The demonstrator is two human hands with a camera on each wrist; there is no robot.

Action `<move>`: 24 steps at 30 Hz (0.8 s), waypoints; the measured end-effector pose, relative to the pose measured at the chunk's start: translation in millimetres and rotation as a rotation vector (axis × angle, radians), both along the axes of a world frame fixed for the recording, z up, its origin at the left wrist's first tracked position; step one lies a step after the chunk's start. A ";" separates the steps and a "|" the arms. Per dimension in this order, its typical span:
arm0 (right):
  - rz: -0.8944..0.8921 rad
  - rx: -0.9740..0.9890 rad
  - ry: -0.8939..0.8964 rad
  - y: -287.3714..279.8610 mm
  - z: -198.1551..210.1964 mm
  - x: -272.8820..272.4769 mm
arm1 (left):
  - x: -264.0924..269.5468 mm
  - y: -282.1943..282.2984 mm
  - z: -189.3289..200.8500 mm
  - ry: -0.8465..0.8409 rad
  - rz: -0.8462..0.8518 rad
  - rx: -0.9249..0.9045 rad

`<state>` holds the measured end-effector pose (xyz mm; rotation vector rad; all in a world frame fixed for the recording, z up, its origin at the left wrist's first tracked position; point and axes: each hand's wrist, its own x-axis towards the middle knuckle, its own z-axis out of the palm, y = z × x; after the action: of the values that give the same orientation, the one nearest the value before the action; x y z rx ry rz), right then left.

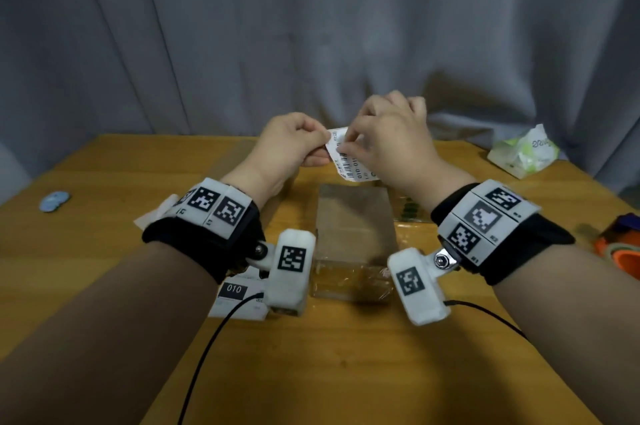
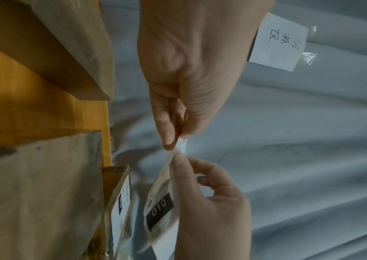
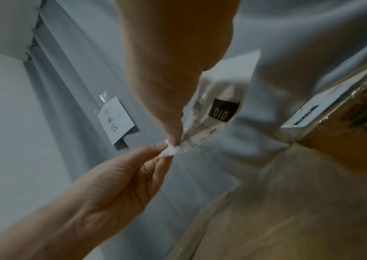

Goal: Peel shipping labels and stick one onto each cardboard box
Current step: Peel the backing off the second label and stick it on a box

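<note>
Left hand and right hand both pinch a shipping label marked 010, its small print seemingly blurred.

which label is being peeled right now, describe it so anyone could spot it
Start at the wooden table; above the bare box at its centre, both hands meet. The label pinched between them is the only one in the air.

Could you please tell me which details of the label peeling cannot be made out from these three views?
- Head view: the right hand covers part of the shipping label, hiding how far it has peeled.
- Left wrist view: the label's corner, pinched by the left hand, is motion-blurred; backing and sticker cannot be told apart.
- All views: the label's small print is too small to read.
- Head view: the wrist cameras hide part of the cardboard box.
</note>
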<state>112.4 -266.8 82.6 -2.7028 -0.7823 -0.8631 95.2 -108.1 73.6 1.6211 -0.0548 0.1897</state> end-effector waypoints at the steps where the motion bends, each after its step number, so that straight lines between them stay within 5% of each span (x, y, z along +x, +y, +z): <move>1: 0.045 0.090 0.078 1.8 -0.6 -0.9 | -1.4 -1.3 0.3 -0.002 -0.019 -0.036; 5: 0.170 0.491 0.281 5.2 -1.3 -6.1 | -4.1 -6.0 -1.8 -0.003 -0.092 -0.141; 12: 0.245 0.764 0.398 6.1 -7.1 -6.1 | -5.9 -7.2 -3.0 0.009 -0.153 -0.296; 24: 0.382 0.875 0.430 2.1 -11.8 -5.0 | -8.5 -10.6 -10.5 -0.012 -0.167 -0.300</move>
<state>107.5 -264.7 70.8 -1.7840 -0.5938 -0.3686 86.7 -118.7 63.1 1.3095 -0.1630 0.0742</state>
